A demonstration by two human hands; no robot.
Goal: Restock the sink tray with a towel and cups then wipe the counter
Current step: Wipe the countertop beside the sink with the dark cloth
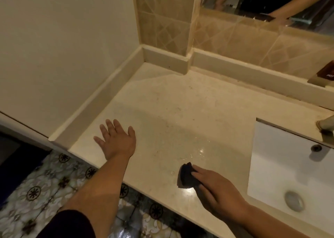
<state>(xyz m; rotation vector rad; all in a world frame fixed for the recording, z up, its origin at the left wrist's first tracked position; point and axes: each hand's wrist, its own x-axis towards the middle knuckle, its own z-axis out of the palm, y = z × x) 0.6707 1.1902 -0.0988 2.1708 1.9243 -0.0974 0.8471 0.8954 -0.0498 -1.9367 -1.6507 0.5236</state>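
Note:
A beige stone counter (pixel 171 102) fills the middle of the head view, with wet shiny patches near its front. My right hand (pixel 216 190) presses a small dark cloth (pixel 186 177) flat against the counter near the front edge, just left of the sink. Fingers spread, my left hand (pixel 117 138) rests palm down on the counter's left part and holds nothing. No tray, towel or cups show in this view.
A white sink basin (pixel 282 169) with a metal drain (pixel 294 200) sits at the right, a faucet (pixel 325 127) above it. A raised ledge (pixel 94 104) and walls bound the counter at left and back. A mirror (pixel 271 0) hangs above. Patterned floor tiles (pixel 45 189) lie below.

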